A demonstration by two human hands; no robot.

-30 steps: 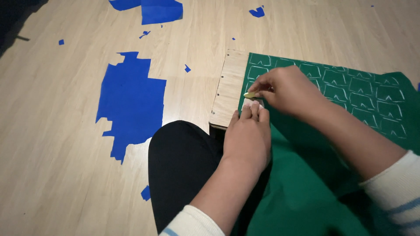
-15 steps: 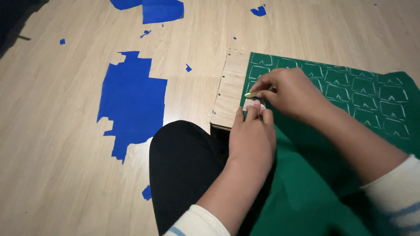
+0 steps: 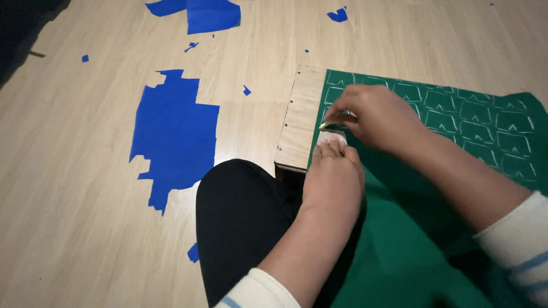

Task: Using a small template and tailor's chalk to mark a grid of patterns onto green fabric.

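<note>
The right hand (image 3: 379,117) pinches a small yellow-green marking tool (image 3: 330,125), thin and pointed like a sliver of chalk or a pencil tip, between thumb and forefinger; the grip is narrow and closed on the tool, whose tip rests on the dark green cloth sheet with white chalk outlines (image 3: 485,125), near that sheet's left edge. Just below it, the left hand (image 3: 334,179) lies palm down, fingers together and stretched forward, with the fingertips (image 3: 331,149) pressing a small pale, flat template piece (image 3: 331,137) onto the green sheet. Most of that piece is hidden under the fingers, so its shape cannot be told. The tool's tip sits right at the upper edge of the pale piece, touching or almost touching it.

The green sheet is spread over a low light-wood board with small holes along its edge (image 3: 299,117), leaving a strip of the board bare at the left, and it falls forward over the person's lap. Rows of white outlined shapes cover its far part. Both forearms end in cream sleeves with pale blue stripes (image 3: 514,245). A knee in black fabric (image 3: 240,222) sits left of the left forearm. On the pale wooden floor (image 3: 74,171) lies a large ragged piece of bright blue paper (image 3: 177,134), with more blue scraps (image 3: 200,12) farther off.
</note>
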